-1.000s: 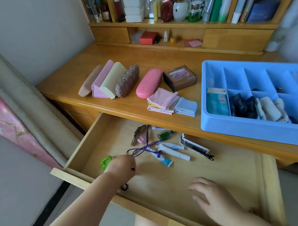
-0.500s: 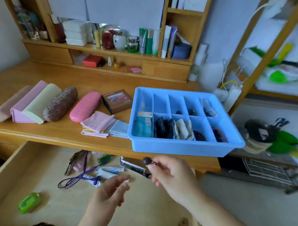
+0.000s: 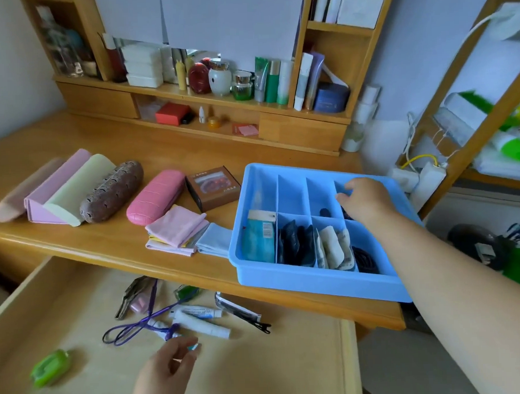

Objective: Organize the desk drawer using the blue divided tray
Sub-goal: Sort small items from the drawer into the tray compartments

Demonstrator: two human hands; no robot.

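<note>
Head view, nearest stuff first: the left hand [image 3: 168,370] is held low over the open drawer [image 3: 289,359], fingers loosely curled with nothing gripped, fingertips just beside a small tube with a teal end [image 3: 193,346]. Inside the drawer a green clip-like thing [image 3: 50,367] is seen off to the left, and further in a purple cord [image 3: 139,325] is looped across a couple of white tubes [image 3: 203,324], with black hairpins on a card [image 3: 243,313], a set of keys [image 3: 132,294] and a small green bottle [image 3: 184,292] scattered around it. Next up, on the desk top [image 3: 112,248], the blue divided tray [image 3: 316,280] is parked at the front right edge, slightly overhanging it. Its near compartments are filled with a teal packet [image 3: 257,235], dark folded items [image 3: 296,244], pale packets [image 3: 334,248] and black hair ties [image 3: 365,259]. The right hand [image 3: 364,199] is reached into a far compartment of the tray, fingers bent downward; what's under them is hidden, so whether anything is pinched can't be told. Left of the tray, folded cloths [image 3: 179,230] are stacked, then a brown box [image 3: 213,188], a pink glasses case [image 3: 156,197], a brown patterned case [image 3: 112,195] and pastel cases [image 3: 62,190] are lined up in a row. Furthest back, the shelf unit [image 3: 303,129] is packed with bottles and jars.
</note>
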